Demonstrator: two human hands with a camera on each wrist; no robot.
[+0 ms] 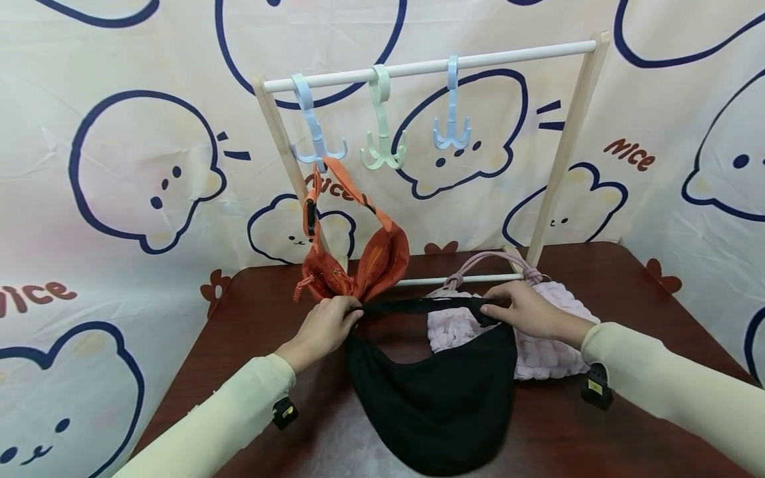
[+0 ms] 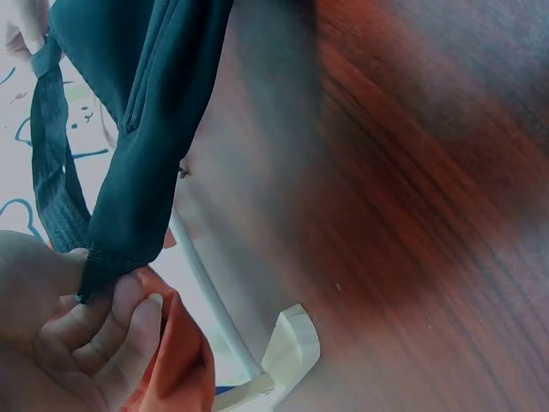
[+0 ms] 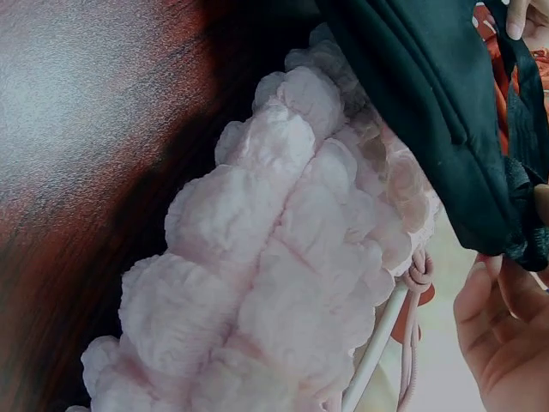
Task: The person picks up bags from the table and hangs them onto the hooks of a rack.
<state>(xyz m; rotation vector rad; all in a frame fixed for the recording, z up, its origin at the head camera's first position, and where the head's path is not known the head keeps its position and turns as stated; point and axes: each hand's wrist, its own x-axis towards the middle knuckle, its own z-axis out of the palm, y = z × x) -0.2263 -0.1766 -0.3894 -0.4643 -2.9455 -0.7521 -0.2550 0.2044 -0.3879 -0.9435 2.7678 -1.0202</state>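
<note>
A black cloth bag [image 1: 436,398] with a wide strap hangs between both hands above the table. My left hand [image 1: 323,330] pinches the bag's left corner where the strap joins; the left wrist view shows thumb and fingers on the black cloth [image 2: 137,206]. At the opposite corner my right hand [image 1: 528,311] grips the strap end, seen also beside the black fabric [image 3: 429,112] in the right wrist view. Just behind the left hand an orange bag [image 1: 364,265] hangs by its strap from the left blue hook [image 1: 313,126]. A pink puffy bag [image 1: 556,352] lies behind the black one, partly covered.
A rack with a white rod [image 1: 514,58] and wooden posts [image 1: 568,146] stands at the back of the brown table [image 1: 239,372]. On the rod also hang a green hook [image 1: 382,119] and another blue hook [image 1: 452,109]. A printed cloth [image 1: 149,318] covers the walls.
</note>
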